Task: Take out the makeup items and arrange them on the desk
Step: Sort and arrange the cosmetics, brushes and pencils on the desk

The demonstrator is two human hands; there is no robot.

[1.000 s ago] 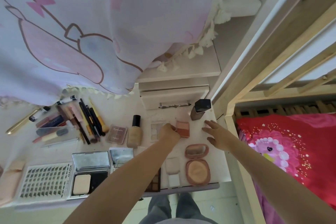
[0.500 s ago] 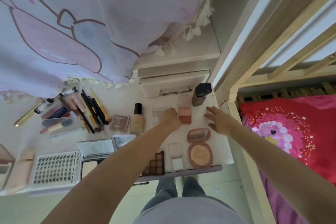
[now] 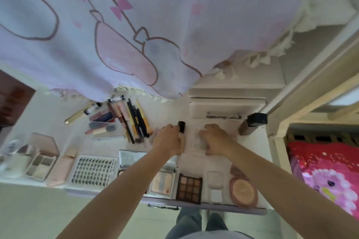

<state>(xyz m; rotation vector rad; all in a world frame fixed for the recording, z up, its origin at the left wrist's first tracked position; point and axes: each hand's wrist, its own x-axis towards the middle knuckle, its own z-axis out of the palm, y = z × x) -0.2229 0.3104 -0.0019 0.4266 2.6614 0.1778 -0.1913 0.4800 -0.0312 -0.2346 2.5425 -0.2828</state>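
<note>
Left hand [image 3: 168,142], seen from my head camera, curls around the black-capped foundation bottle [image 3: 181,126] at the middle of the desk [image 3: 258,139]. My right hand [image 3: 215,138] presses flat on a clear palette [image 3: 200,138] just beside it. To do this well, I should keep the bottle upright and slide the palette gently. Brushes [image 3: 136,120] crowd the left; open room lies between my hands and the drawer unit [image 3: 227,105] behind.
</note>
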